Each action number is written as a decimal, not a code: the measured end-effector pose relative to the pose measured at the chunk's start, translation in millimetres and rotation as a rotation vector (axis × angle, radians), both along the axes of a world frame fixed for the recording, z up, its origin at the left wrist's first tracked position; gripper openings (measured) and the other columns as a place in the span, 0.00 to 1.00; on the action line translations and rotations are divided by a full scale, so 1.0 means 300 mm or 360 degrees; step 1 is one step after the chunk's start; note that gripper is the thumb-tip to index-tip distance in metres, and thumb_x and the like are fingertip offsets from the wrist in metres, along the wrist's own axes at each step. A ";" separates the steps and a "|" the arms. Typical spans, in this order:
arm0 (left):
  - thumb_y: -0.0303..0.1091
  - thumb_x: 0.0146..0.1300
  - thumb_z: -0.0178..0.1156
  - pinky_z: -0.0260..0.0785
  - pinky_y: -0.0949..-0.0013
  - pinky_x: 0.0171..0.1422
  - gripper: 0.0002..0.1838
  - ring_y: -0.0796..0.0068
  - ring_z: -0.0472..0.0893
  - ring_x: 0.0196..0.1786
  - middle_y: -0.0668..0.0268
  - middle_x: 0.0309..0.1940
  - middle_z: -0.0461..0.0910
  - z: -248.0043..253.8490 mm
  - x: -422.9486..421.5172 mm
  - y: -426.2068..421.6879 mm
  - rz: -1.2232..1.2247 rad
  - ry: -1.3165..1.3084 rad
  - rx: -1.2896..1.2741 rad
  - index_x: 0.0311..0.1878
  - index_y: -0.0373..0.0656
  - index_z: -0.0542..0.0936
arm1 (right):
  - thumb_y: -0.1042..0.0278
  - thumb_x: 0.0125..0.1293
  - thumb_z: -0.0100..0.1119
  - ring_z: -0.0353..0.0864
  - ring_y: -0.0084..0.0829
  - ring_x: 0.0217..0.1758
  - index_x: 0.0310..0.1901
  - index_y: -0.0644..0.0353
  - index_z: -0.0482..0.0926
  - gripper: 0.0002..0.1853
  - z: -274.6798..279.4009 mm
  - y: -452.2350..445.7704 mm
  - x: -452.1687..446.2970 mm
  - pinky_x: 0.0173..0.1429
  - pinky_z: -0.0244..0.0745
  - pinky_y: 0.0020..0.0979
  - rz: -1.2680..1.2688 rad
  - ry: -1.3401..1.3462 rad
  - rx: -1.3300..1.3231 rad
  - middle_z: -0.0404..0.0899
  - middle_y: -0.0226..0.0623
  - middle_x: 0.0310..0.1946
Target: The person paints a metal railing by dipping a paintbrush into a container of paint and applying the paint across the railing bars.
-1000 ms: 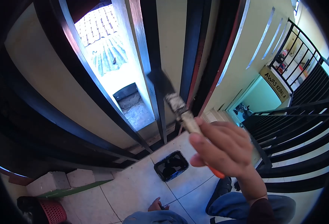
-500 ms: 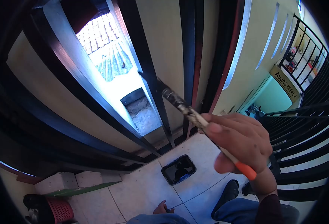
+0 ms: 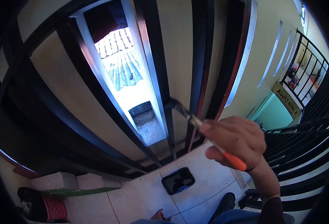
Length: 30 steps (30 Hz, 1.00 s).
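Note:
My right hand (image 3: 239,140) is closed around a paintbrush (image 3: 188,116) with a pale, paint-smeared handle and an orange end. Its dark bristles are at a black metal bar (image 3: 157,56) of the upright railing and seem to touch it. On the tiles below sits a shallow rectangular tray (image 3: 178,180) with dark, glossy liquid in it. My left hand (image 3: 158,215) shows only in part at the bottom edge, low beside my leg. Its fingers are bent by a small dark thing that I cannot make out.
Pale blocks (image 3: 60,181) stand along the wall at left, near a pink basket (image 3: 55,208) and a black bundle. A stair railing (image 3: 302,149) curves down the right side. Beyond the bars, a bright opening shows a tiled roof (image 3: 114,43). A sign (image 3: 286,99) hangs over the stairwell.
The view has shifted, so the bars sit further right and lower. My right hand has moved the brush tip down along the bar. Less of my left hand shows.

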State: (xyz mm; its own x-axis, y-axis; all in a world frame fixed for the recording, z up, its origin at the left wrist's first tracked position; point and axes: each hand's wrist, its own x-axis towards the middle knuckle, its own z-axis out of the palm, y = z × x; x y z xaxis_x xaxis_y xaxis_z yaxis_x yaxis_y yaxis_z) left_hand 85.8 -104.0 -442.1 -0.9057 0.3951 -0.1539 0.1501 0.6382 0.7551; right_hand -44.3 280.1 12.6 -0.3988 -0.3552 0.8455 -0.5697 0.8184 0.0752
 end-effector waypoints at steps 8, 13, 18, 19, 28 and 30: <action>0.57 0.50 0.79 0.78 0.60 0.38 0.45 0.62 0.79 0.29 0.61 0.31 0.78 -0.004 -0.081 0.085 -0.0059 0.0035 -0.0007 0.64 0.35 0.78 | 0.53 0.72 0.69 0.90 0.31 0.33 0.61 0.61 0.82 0.24 0.040 -0.016 0.028 0.34 0.87 0.29 -0.0139 0.0179 0.0125 0.89 0.45 0.40; 0.57 0.51 0.79 0.78 0.60 0.38 0.45 0.62 0.79 0.29 0.61 0.31 0.78 -0.007 -0.131 0.125 -0.0086 0.0070 -0.0006 0.64 0.35 0.78 | 0.58 0.69 0.72 0.89 0.30 0.30 0.58 0.61 0.82 0.22 -0.078 -0.020 0.080 0.33 0.84 0.26 -0.0058 -0.0132 0.0279 0.89 0.41 0.37; 0.57 0.51 0.79 0.78 0.60 0.38 0.45 0.62 0.79 0.29 0.61 0.31 0.78 -0.003 -0.158 0.145 -0.0111 0.0069 -0.0024 0.64 0.35 0.77 | 0.57 0.75 0.65 0.91 0.33 0.31 0.52 0.62 0.83 0.16 0.105 -0.013 0.009 0.34 0.86 0.29 0.0040 -0.0100 0.0171 0.89 0.43 0.36; 0.57 0.51 0.79 0.78 0.60 0.38 0.45 0.62 0.79 0.29 0.61 0.31 0.78 -0.003 -0.164 0.153 -0.0115 0.0077 -0.0023 0.64 0.35 0.77 | 0.55 0.73 0.67 0.90 0.31 0.30 0.53 0.62 0.83 0.18 0.149 -0.012 -0.014 0.31 0.84 0.28 0.0029 0.0015 0.0122 0.89 0.42 0.36; 0.57 0.51 0.78 0.78 0.61 0.38 0.44 0.62 0.80 0.29 0.61 0.31 0.78 0.010 -0.204 0.178 -0.0142 0.0077 -0.0012 0.64 0.34 0.77 | 0.49 0.73 0.66 0.89 0.30 0.30 0.56 0.62 0.84 0.23 0.216 -0.043 -0.035 0.29 0.84 0.27 -0.0199 0.0433 0.0297 0.89 0.45 0.38; 0.57 0.52 0.78 0.78 0.61 0.38 0.44 0.62 0.80 0.29 0.61 0.31 0.78 0.010 -0.210 0.181 -0.0136 0.0073 -0.0004 0.64 0.34 0.77 | 0.52 0.70 0.70 0.89 0.31 0.32 0.57 0.61 0.84 0.23 0.151 -0.061 -0.005 0.32 0.84 0.28 -0.0140 0.0172 0.0354 0.89 0.45 0.40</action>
State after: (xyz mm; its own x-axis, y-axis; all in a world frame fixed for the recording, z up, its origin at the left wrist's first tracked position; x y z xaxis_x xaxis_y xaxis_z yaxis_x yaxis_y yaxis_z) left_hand 22.7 -49.7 -439.2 -0.8749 0.4706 -0.1142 0.2383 0.6237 0.7445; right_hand -45.9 262.0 57.8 -0.3479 -0.5054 0.7897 -0.4761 0.8208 0.3156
